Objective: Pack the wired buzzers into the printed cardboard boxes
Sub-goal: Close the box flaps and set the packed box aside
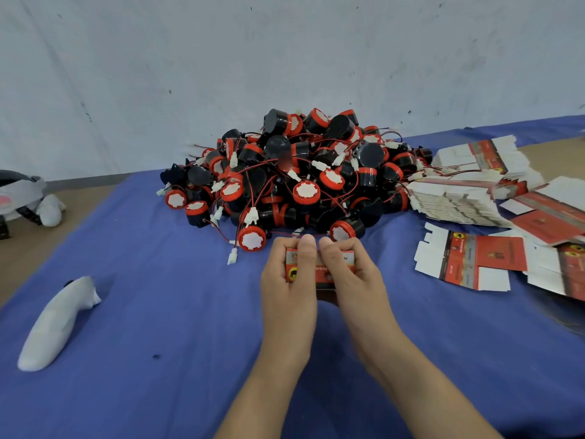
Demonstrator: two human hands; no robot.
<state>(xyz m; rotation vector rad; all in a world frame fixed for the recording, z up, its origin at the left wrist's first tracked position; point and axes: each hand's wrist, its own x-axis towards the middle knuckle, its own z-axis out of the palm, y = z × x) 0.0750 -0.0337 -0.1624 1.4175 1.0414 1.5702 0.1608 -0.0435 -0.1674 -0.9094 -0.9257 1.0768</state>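
A big heap of black-and-red wired buzzers with red wires and white plugs lies on the blue cloth against the wall. Just in front of the heap I hold one red printed cardboard box with both hands. My left hand grips its left side and my right hand grips its right side, both thumbs pressing on the top near edge. The inside of the box is hidden by my fingers. One buzzer lies loose just left of my hands.
Stacks of flat, unfolded printed boxes lie at the right, with a single flat box nearest my right hand. A white handheld controller rests on the cloth at the left. A headset-like object sits at the far left edge.
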